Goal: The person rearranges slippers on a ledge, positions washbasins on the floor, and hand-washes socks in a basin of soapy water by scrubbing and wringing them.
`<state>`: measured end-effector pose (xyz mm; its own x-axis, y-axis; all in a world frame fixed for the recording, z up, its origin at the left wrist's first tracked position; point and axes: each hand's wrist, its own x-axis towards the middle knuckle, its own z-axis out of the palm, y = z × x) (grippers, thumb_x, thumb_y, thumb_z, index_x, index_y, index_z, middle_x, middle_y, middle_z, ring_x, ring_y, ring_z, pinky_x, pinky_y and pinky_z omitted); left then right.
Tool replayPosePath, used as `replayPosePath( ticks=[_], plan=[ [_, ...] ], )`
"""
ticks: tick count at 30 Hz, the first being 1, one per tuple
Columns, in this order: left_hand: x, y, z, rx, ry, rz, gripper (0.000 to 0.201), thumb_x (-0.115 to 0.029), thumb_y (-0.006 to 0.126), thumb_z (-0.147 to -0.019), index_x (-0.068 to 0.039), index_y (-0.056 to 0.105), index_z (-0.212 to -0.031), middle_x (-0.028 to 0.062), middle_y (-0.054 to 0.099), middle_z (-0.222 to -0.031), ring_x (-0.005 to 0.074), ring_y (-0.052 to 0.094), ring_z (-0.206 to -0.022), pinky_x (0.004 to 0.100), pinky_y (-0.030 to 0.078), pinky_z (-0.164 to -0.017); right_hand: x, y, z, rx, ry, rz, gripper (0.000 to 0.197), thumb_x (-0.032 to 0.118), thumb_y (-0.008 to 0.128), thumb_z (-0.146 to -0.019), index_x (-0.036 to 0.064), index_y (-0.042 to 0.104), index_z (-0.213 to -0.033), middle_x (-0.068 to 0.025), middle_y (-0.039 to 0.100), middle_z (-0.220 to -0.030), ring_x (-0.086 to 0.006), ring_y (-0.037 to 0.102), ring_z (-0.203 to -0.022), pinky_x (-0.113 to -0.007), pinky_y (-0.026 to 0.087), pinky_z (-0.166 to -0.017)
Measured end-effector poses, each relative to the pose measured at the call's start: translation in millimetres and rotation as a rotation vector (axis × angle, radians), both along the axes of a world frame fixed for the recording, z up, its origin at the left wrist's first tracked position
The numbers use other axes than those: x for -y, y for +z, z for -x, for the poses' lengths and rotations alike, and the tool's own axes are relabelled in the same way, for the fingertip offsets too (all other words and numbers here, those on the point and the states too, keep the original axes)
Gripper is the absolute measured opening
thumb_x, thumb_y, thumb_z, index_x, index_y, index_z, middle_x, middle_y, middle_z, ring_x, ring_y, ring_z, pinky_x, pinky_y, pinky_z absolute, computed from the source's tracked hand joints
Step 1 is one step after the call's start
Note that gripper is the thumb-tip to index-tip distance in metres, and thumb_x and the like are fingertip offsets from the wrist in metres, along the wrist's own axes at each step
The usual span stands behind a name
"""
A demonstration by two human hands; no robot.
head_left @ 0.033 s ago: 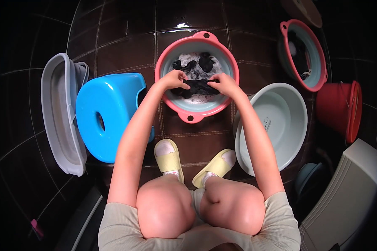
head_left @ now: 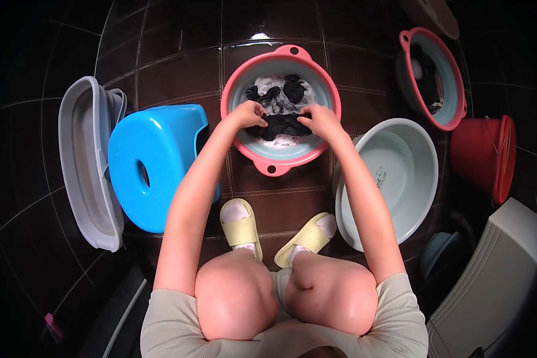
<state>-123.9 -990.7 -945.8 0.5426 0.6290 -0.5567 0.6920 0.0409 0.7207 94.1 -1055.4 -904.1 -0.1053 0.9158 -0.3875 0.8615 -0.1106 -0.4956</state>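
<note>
In front of me on the floor stands a round basin (head_left: 272, 169) with a pink rim and a pale grey-blue inside. Within its rim, a piece of wet black cloth (head_left: 282, 126) stretches between my two hands. The cloth's left end is pinched by my left hand (head_left: 249, 114), its right end by my right hand (head_left: 319, 121). Just beyond it lie more dark bunched cloth (head_left: 293, 89) and whitish cloth or suds (head_left: 272, 83); I cannot tell which. Foam (head_left: 282, 142) floats on the near side of the water.
A blue plastic stool (head_left: 173, 143) and a long grey tub (head_left: 80, 161) are on the left. To the right are a pale basin (head_left: 409, 173), a red bucket (head_left: 474, 146) and another pink-rimmed basin (head_left: 454, 80) holding dark cloth. My yellow slippers (head_left: 242, 231) rest on dark tiles.
</note>
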Motion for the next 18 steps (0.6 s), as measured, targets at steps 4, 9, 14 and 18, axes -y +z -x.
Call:
replayPosePath(
  ticks=[4,9,14,18],
  plan=[
    [20,-9,-9,-0.415,0.005,-0.413,0.025,-0.016,0.067,-0.060,0.001,0.060,-0.078,0.0202,0.060,-0.082,0.0336,0.058,-0.081,0.0400,0.047,-0.073,14,-26,31,0.375,0.071,-0.076,0.020,0.028,0.060,-0.073,0.0108,0.064,-0.082,-0.0111,0.061,-0.079,-0.0279,0.059,-0.078,-0.040,0.047,-0.065],
    [40,-3,-36,-0.443,0.014,-0.479,0.019,-0.007,0.060,-0.059,-0.001,0.062,-0.077,0.0199,0.060,-0.086,0.0331,0.059,-0.083,0.0399,0.048,-0.075,29,-73,38,0.598,0.050,-0.395,0.021,0.025,0.061,-0.063,0.0060,0.061,-0.072,-0.0090,0.055,-0.074,-0.0275,0.056,-0.074,-0.042,0.045,-0.064],
    [23,13,-11,-0.196,0.126,-0.246,0.030,-0.014,0.060,-0.057,0.002,0.062,-0.082,0.0153,0.060,-0.068,0.0254,0.062,-0.074,0.0344,0.048,-0.069,11,-45,34,0.139,-0.119,-0.243,0.019,0.021,0.056,-0.071,0.0043,0.063,-0.075,-0.0131,0.058,-0.071,-0.0300,0.057,-0.069,-0.040,0.045,-0.063],
    [13,27,-16,0.464,0.701,0.604,0.027,-0.015,0.061,-0.063,-0.002,0.059,-0.086,0.0023,0.057,-0.070,0.0112,0.051,-0.058,0.0226,0.040,-0.052,0,-35,8,-0.556,-0.494,0.012,0.027,0.027,0.054,-0.079,0.0012,0.060,-0.077,-0.0098,0.058,-0.062,-0.0185,0.055,-0.057,-0.032,0.042,-0.056]
  ],
)
